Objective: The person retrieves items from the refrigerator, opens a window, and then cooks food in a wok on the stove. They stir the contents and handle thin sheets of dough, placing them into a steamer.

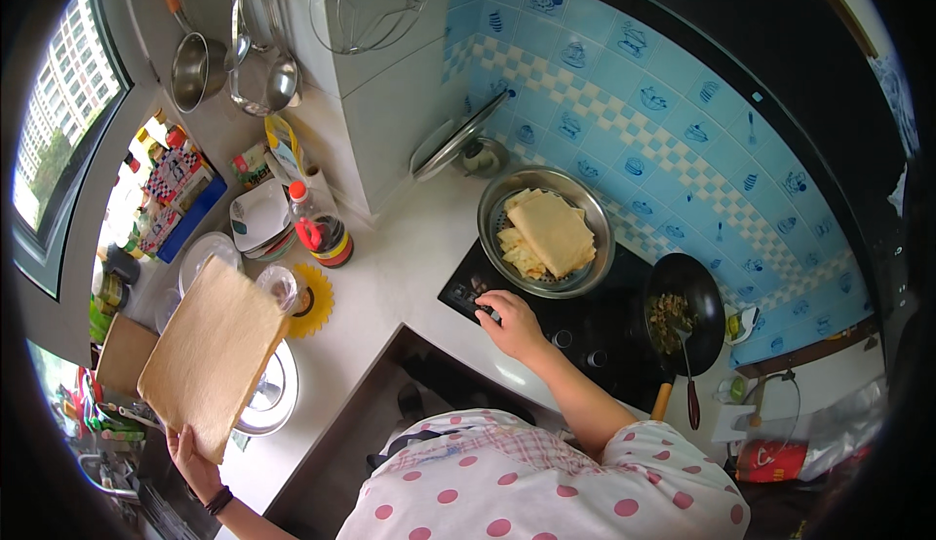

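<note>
My left hand (194, 463) grips the lower corner of a large, flat, tan rectangular board (212, 350), which looks wooden and is held tilted above the counter. Partly behind the board lies a round, shiny metal lid (281, 386). My right hand (512, 324) has its fingertips around a control knob (494, 315) at the front left of a black cooktop (537, 324). Just beyond that hand, a steel steamer pot (607, 247) stands on the cooktop. Folded pale flatbreads (552, 233) are piled on its perforated tray.
A black wok (706, 321) with chopped food and a spatula (687, 372) sits on the right. On the left counter stand a red-capped bottle (322, 229), stacked plates (259, 215) and a yellow sunflower-shaped mat (318, 302). Another lid (461, 134) leans against the wall; ladles (281, 83) hang above.
</note>
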Tool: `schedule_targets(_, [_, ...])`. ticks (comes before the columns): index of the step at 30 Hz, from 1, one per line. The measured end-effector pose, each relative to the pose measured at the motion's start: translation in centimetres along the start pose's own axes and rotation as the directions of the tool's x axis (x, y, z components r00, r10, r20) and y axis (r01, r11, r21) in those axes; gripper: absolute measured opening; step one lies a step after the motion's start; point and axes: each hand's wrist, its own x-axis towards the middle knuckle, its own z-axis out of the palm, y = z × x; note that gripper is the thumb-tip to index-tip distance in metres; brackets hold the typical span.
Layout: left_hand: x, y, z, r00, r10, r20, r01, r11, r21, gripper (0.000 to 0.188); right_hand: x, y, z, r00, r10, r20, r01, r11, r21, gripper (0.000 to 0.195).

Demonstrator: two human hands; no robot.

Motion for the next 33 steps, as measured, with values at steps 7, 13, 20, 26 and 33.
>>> schedule_targets(7, [1.7,-3.4,17.3,0.938,-0.069,0.341,0.090,0.995,-0.045,0.037,-0.8,1.9,-2.2,0.951,0.308,0.011,-0.288,0.878,0.383,0.028])
schedule_targets(13, [2.0,-10.1,33.7,0.727,-0.243,0.642,0.298,0.954,0.024,0.037,0.7,5.6,-9.0,0.760,0.536,0.367,-0.498,0.119,0.859,0.062])
schedule_targets(20, [3.2,-16.9,44.6,0.549,-0.274,0.790,0.361,0.930,0.072,0.040,2.8,12.3,-12.0,0.663,0.728,0.174,-0.564,0.333,0.756,0.031])
schedule_targets(26, [1.9,-20.1,50.1,0.526,-0.279,0.803,0.256,0.953,0.163,0.037,3.6,17.3,-11.9,0.598,0.801,-0.012,-0.683,0.517,0.516,0.031])
schedule_targets(33, [1.5,-21.3,50.9,0.549,-0.365,0.752,0.215,0.931,0.295,0.035,3.4,17.1,-11.2,0.779,0.576,-0.248,-0.613,0.783,-0.108,0.042])
